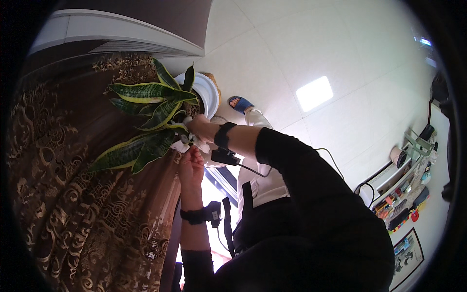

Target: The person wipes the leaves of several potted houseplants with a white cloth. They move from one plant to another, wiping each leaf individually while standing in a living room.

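Observation:
A snake plant [153, 93] with yellow-edged green leaves grows from a white pot [210, 93]. Beside its lower leaves, a crumpled white tissue or cloth [180, 146] shows in several patches around my fingers. My left hand [192, 164] is palm up, its curled fingertips gripping the white material's lower side. Just above it, my right hand [200, 126] bends down over the leaf bases with white material under and beside it. The right fingertips are mostly hidden. Two broad leaves [146, 149] reach out to the left of my hands.
A brown patterned curtain [84, 204] hangs close on the left. Behind the plant stands a grey and white cabinet [135, 31]. Cables run from black wrist devices [224, 157]. My blue slipper [240, 104] is near the pot on the tiled floor [270, 54]. A cluttered shelf [397, 199] lies far right.

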A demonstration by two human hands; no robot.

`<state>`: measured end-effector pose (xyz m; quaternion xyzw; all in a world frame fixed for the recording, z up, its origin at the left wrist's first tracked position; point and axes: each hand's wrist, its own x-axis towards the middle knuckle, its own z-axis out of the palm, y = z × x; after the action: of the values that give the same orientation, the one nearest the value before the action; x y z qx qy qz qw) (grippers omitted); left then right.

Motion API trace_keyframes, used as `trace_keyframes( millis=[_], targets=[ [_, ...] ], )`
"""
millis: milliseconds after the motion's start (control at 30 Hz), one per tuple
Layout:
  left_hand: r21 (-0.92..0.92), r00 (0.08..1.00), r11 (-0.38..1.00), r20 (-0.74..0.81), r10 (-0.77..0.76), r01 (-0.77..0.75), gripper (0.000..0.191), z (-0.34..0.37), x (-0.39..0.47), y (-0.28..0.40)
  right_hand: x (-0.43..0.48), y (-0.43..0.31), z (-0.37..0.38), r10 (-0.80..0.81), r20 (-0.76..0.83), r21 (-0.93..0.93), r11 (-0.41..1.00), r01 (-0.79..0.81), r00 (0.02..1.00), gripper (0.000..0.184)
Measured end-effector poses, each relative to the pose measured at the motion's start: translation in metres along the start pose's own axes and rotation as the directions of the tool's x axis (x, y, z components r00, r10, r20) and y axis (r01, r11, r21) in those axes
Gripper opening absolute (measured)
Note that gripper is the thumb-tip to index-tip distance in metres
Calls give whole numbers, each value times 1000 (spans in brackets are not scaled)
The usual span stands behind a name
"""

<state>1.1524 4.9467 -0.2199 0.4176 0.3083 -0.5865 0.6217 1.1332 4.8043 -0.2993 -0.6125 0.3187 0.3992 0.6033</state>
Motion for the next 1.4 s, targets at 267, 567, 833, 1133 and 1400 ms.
trace_keyframes(
  millis=[267, 567, 833, 1133, 1400],
  targets=[
    [-23, 994, 1000, -109, 13, -15, 12, 16, -2, -7, -40, 33, 25, 118, -176, 704, 709, 41, 977, 16],
    [7, 993, 1000, -114, 28, -28, 9, 28, -15, -21, -146, 129, -62, -612, -49, 978, 131, 163, 789, 26],
    [12, 999, 1000, -38, 11, -10, 14, 46, -29, -60, -236, 138, -74, -651, -198, 956, 37, 291, 733, 37],
    [73, 989, 990, 97, 114, -121, 20, 78, -47, -80, -263, 105, -88, -495, -344, 790, 307, 531, 798, 31],
    [62, 977, 976, 49, 208, -211, 40, 123, -22, -85, -216, 30, -150, -271, -391, 614, 635, 469, 880, 20]
  ],
)
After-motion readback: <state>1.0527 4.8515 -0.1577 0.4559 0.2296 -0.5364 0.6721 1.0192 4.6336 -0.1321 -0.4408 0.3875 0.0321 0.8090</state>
